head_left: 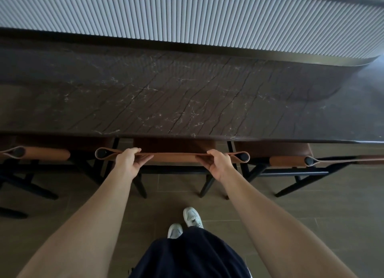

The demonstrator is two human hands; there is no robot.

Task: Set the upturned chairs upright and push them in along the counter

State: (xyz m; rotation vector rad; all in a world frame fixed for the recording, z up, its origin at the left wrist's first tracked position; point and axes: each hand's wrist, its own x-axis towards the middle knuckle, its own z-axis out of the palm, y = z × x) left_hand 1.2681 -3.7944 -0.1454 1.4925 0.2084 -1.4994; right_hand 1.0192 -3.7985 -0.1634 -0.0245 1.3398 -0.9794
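Head view: chair backrest [174, 154] between fingers [144, 157]

Counter [187, 94] overhangs seats; left chair [41, 153] and right chair [291, 160] flank middle chair [174, 154] closely; floor [270, 215] behind open.

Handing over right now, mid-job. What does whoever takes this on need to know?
Left hand: grip on the back strap of the middle chair, near its left post.
Right hand: grip on the same strap, near its right post.
Things: the middle chair is upright, its seat partly under the counter edge. The left chair and right chair stand upright beside it.
Done: all three chairs in view are upright.
Left: probably ease the middle one in level with its neighbours, then let go. No upturned chair is in view, so check beyond the frame.
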